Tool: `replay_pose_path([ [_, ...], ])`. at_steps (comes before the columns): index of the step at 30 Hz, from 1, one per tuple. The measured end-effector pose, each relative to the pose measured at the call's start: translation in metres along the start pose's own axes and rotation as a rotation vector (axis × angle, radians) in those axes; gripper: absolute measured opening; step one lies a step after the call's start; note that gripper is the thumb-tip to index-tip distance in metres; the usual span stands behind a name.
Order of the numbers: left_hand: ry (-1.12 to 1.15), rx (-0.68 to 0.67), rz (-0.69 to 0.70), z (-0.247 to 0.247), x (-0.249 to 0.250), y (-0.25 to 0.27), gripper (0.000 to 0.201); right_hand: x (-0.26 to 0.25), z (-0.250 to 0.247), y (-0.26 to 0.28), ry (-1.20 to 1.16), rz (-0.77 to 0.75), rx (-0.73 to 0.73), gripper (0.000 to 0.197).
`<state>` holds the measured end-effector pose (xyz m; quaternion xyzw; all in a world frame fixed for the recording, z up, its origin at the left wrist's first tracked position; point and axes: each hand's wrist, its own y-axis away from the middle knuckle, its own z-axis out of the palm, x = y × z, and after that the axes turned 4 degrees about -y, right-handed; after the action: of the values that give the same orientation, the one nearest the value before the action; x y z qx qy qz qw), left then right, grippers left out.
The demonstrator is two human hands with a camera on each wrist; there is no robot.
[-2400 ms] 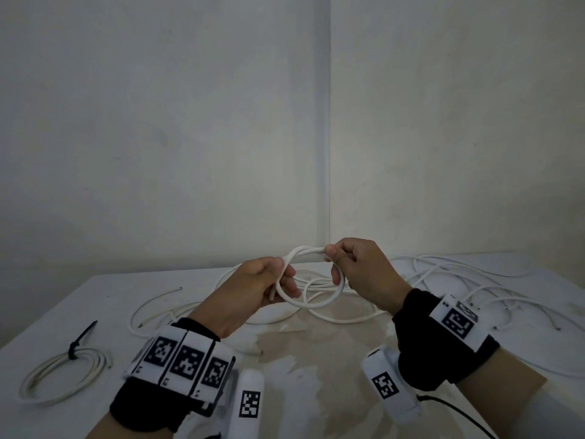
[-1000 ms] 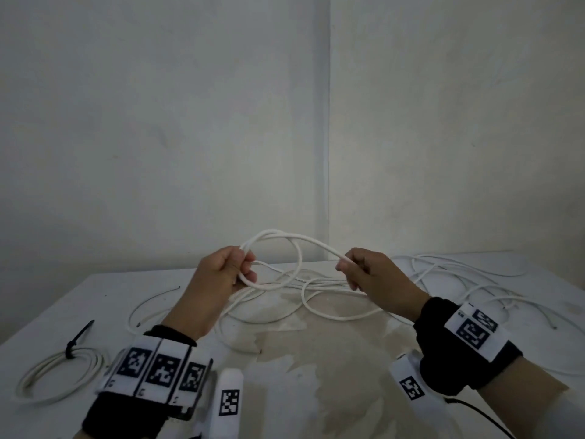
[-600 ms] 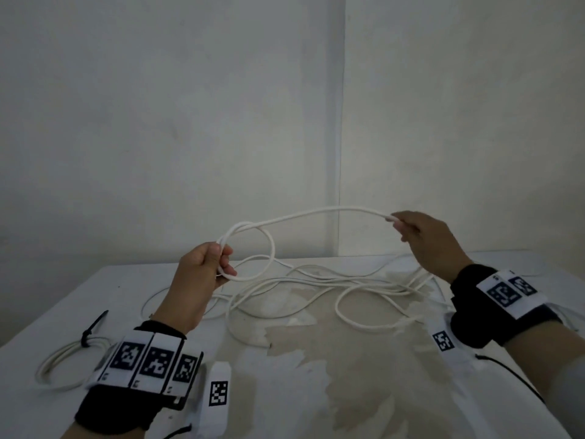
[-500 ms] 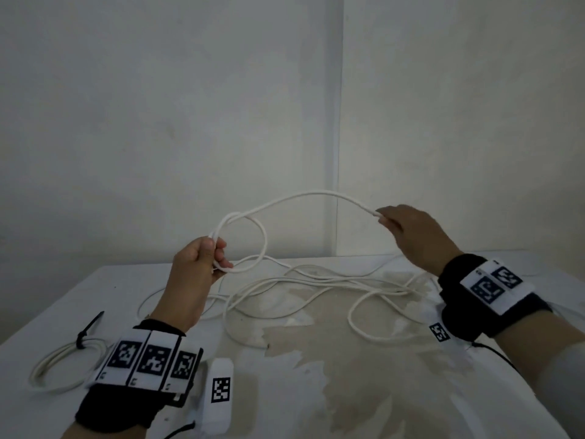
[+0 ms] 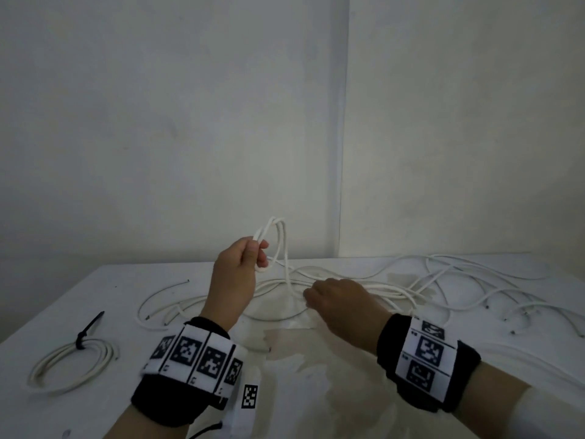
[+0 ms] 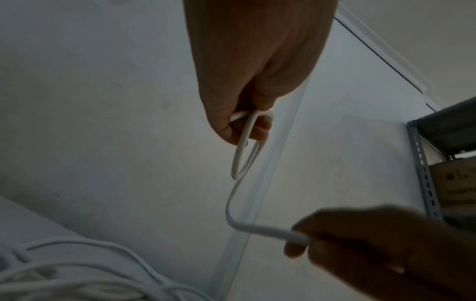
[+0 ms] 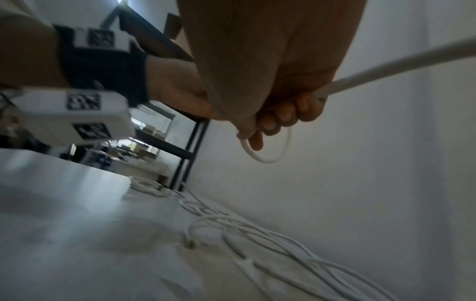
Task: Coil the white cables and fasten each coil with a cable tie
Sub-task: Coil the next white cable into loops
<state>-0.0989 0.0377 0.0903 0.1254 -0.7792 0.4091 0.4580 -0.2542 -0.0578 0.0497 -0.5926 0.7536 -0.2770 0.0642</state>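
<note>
My left hand (image 5: 258, 255) is raised above the table and pinches a small loop of white cable (image 5: 278, 236) between thumb and fingers. From the loop the cable drops to my right hand (image 5: 308, 297), which is low over the table and grips that strand. In the left wrist view the loop (image 6: 240, 160) hangs from my left hand (image 6: 244, 130), and the strand (image 6: 257, 228) bends into my right hand (image 6: 298, 244). The right wrist view shows my right hand (image 7: 316, 97) curled round the cable (image 7: 386, 67).
A finished coil (image 5: 69, 364) bound with a black cable tie (image 5: 87, 331) lies at the left of the white table (image 5: 79, 296). Several loose white cables (image 5: 459, 280) sprawl across the middle and right. Walls meet in a corner behind the table. Metal shelving (image 6: 422, 173) stands beside it.
My right hand has come down from high on the right to low beside the left hand, sliding along the cable. The left hand kept its loop and rose a little.
</note>
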Motion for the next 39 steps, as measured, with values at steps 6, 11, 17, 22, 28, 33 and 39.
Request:
replay_pose_path([
  [6,-0.094,-0.165,-0.031,0.011,-0.008,0.011,0.031,-0.023,-0.019,-0.009,-0.119,-0.119,0.171,0.015],
  [11,0.108,-0.366,-0.207,0.013,-0.001,0.025,0.031,-0.01,-0.03,-0.016,-0.358,-0.044,0.216,0.014],
  [17,0.472,-0.502,-0.474,0.016,0.016,0.033,0.03,0.008,-0.045,-0.018,-0.681,0.174,0.194,0.037],
  [22,0.575,-0.51,-0.523,0.018,0.027,0.034,0.03,0.014,-0.043,-0.017,-0.694,0.207,0.252,0.023],
  [28,0.606,-0.514,-0.504,0.014,0.028,0.034,0.033,0.017,-0.047,-0.015,-0.872,0.419,0.039,0.018],
  [33,0.478,-0.473,-0.414,0.016,0.021,0.035,0.042,0.012,-0.049,-0.015,-0.978,0.481,0.035,0.021],
  [39,-0.151,-0.457,0.015,0.017,0.018,0.032,0.026,0.017,-0.053,-0.017,-0.859,0.51,0.04,0.024],
])
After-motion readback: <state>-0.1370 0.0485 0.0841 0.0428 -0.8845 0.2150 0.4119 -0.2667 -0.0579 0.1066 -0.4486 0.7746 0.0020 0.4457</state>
